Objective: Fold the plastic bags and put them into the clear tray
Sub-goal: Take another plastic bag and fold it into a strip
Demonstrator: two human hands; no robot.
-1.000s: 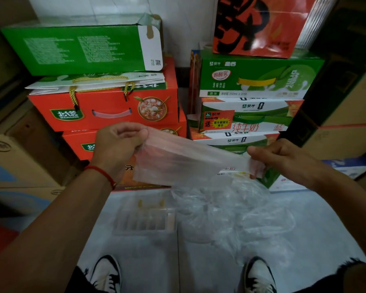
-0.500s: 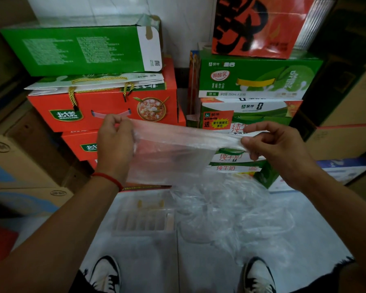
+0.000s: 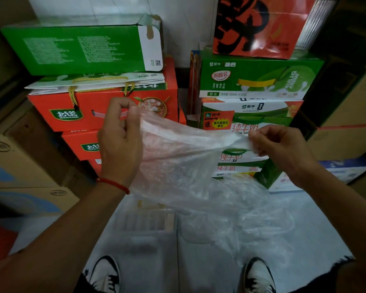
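Between your two hands, the clear plastic bag (image 3: 178, 157) hung stretched in the air above the floor, well over the clear tray (image 3: 145, 220). Your left hand (image 3: 119, 142) pinched its upper left corner between thumb and fingertips, a narrow grip on the film; your right hand (image 3: 281, 146) pinched the opposite end the same way. Compared with a second earlier, you had lifted the left corner higher and let the sheet open out: what was a tight narrow band now draped down wide below your hands, slack and crinkled along its lower edge. That read as a shake-out or re-spread rather than a fold completed, so this bag probably remained at the flattening stage. The tray sat on the pale floor (image 3: 135, 250) ahead of your left shoe (image 3: 106, 275), and whether it held anything could not be told through the blur. Just to its right a loose heap of plastic bags (image 3: 251, 225) lay unfolded on the floor, so most of the job appeared to be left. Stacked drink cartons (image 3: 258, 79) and the red gift box (image 3: 101, 111) stood behind.
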